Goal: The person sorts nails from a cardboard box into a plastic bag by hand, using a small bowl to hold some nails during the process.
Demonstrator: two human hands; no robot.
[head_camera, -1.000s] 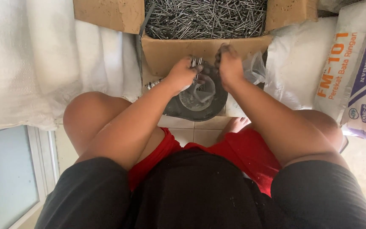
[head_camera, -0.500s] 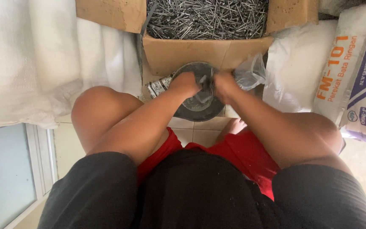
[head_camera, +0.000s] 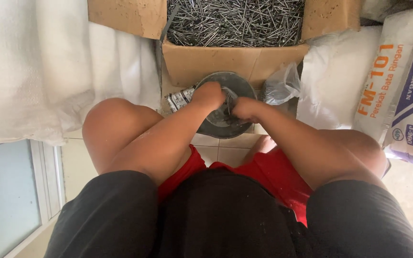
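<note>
Grey metal is what I see under both hands: a round bowl [head_camera: 225, 107] on the tiled floor, just in front of the cardboard box [head_camera: 206, 62] heaped with loose nails [head_camera: 235, 21]. My left hand [head_camera: 209, 94] and right hand [head_camera: 245, 109] meet over the bowl, both curled shut on a small bunch of nails [head_camera: 227, 101] between them. A clear plastic bag [head_camera: 283, 85] lies just right of the bowl, white sacks [head_camera: 340, 81] on either side
</note>
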